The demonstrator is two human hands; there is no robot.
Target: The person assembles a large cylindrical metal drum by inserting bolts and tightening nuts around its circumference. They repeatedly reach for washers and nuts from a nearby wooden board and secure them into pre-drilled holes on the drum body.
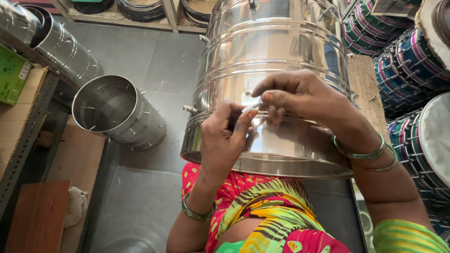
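Hands (225, 136) (300, 96), small bolt (252, 105) pinched between

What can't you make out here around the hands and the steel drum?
Head view:
- Small metal piece: mostly covered by the fingertips of both hands, left hand, right hand.
- Steel drum: top cut off by the frame edge; near side hidden behind the hands.

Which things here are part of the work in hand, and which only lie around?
In use: steel drum shell, small metal bolt, left hand, right hand.
Lying about: open steel shell, green box, finished drums, wooden board.
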